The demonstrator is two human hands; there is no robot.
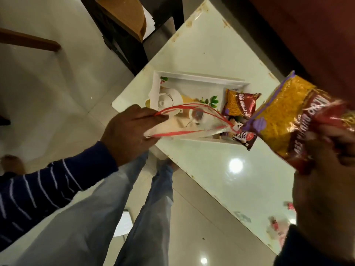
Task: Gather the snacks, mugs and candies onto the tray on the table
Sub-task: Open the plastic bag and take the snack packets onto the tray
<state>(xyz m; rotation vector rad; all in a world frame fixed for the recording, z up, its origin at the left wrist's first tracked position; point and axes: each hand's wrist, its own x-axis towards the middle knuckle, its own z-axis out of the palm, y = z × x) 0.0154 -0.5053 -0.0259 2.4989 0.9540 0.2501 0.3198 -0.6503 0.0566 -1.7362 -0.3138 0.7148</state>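
Roughly midway, by the look of it. Nearest, low on the right: loose pink-wrapped candies (276, 223) scattered on the table (211, 169) near its edge, well apart from the tray, yet to be gathered (blurred, count uncertain).

Above them, right hand (324, 169) raised close to the lens, fingers closed around the lower end of a large aloo bhujia packet (299, 120), tilted with its top corner aimed toward the tray.

Left hand (128, 131) extended from a striped sleeve (48, 189), thumb and fingers pinching one end of a clear zip bag (192, 120) with red seal lines, held flat above the tray's near side; contents impossible to tell.

Farther off, white tray (201, 78) on the table, already holding a white mug (169, 98) at its left, a smaller aloo bhujia packet (240, 104) at its right, and a dark nut packet (244, 138) overhanging the near rim.
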